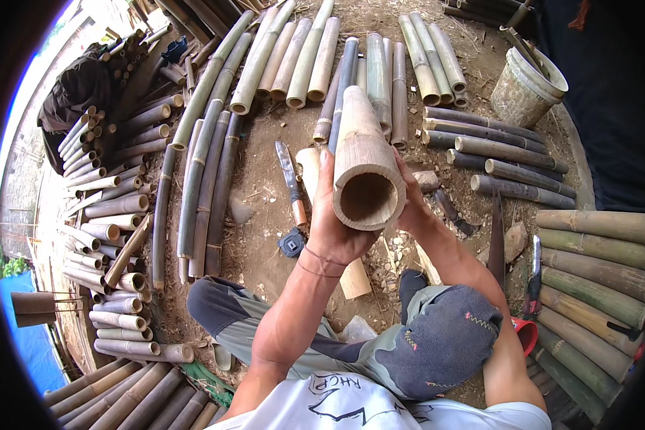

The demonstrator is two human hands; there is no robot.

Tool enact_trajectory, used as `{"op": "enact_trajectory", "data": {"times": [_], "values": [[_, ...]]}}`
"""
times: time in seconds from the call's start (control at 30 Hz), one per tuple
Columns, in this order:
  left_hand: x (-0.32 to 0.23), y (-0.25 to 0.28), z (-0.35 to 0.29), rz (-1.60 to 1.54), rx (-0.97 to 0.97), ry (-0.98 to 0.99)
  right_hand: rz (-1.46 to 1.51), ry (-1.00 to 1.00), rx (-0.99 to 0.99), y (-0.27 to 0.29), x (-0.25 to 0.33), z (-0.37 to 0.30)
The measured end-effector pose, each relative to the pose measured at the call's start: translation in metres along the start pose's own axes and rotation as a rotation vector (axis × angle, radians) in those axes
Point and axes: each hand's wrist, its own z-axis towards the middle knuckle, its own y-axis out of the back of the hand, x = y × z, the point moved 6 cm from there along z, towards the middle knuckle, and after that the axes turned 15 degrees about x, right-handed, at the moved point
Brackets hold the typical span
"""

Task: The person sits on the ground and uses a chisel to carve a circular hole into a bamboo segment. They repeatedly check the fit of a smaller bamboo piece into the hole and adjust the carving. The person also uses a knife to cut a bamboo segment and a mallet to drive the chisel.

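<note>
I hold a thick, pale, hollow bamboo section [362, 154] up in front of me, its open cut end facing the camera. My left hand [330, 229] grips it from the left and underneath. My right hand [414, 204] wraps around its right side. A large knife with a wooden handle [291, 183] lies on the dirt just left of my left hand. A small black tape measure [292, 244] lies below the knife. Another pale bamboo piece [355, 278] lies on the ground under my left wrist.
Cut bamboo poles ring me: stacks at the left [115, 215], long poles ahead [208, 165], thicker pieces at right [595, 287]. A dirty white bucket [527, 89] stands at the upper right. A blade [496, 240] and a red object [524, 333] lie by my right knee.
</note>
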Motion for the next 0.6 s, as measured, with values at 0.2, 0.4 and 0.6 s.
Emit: {"op": "enact_trajectory", "data": {"times": [0.2,0.4,0.6], "values": [[0.009,-0.012,0.005,-0.047,0.086,0.030,-0.008,0.007,0.002,-0.001,0.009,-0.003],[0.014,0.017,-0.030,0.216,-0.143,0.115,-0.051,-0.096,0.043,0.004,-0.001,0.005],[0.012,0.055,-0.061,0.594,-0.328,0.227,-1.107,-0.153,-0.076,-0.014,0.041,-0.023]]}}
